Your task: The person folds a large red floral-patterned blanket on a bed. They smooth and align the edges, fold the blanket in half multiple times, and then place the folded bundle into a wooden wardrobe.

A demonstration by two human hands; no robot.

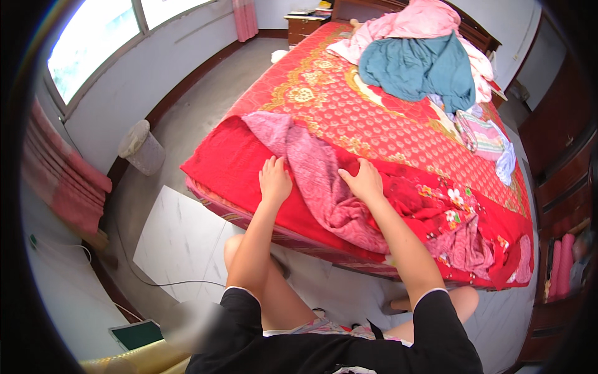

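Note:
A red plush blanket with a pink underside and flower prints lies bunched along the near end of the bed. My left hand rests flat on its smooth red part, fingers slightly apart, just left of a twisted pink fold. On the other side of that fold is my right hand, thumb spread from the fingers, over the red fabric. Neither hand grips cloth. Beneath the blanket, a red and gold patterned bedspread covers the mattress.
Toward the headboard lie a teal cloth, a pink quilt and a folded striped cloth. A white waste bin stands left of the bed. Wooden cabinets line the right side. A dark cable crosses the floor.

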